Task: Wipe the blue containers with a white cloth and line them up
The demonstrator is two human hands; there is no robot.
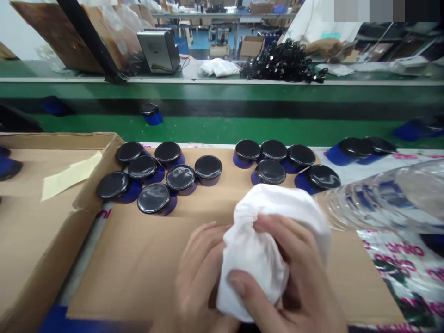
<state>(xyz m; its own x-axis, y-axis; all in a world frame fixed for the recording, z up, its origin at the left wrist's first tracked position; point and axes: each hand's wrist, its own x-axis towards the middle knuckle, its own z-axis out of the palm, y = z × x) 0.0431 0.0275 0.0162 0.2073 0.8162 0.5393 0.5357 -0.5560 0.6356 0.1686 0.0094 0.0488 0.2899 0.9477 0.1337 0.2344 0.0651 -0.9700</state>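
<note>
In front of me a bunched white cloth (255, 273) is held between my two hands. My left hand (199, 273) curls around its left side, most of the fingers hidden behind the folds. From the right, my right hand (301, 268) grips the cloth, thumb pressed on the front and fingers over the top. Whatever the cloth may be wrapped around is hidden. Just beyond stand several blue jars with glossy black lids, one jar (271, 172) close behind the cloth and another jar (156, 199) farther left. They rest on a flat cardboard sheet (138, 259).
A clear ribbed plastic bottle (388, 199) lies at the right, close to my right hand. An open cardboard box (34, 240) stands left. Behind runs a green conveyor belt (208, 132) carrying a few jars. Across it are a black tangled heap (277, 62) and a person's hand (324, 47).
</note>
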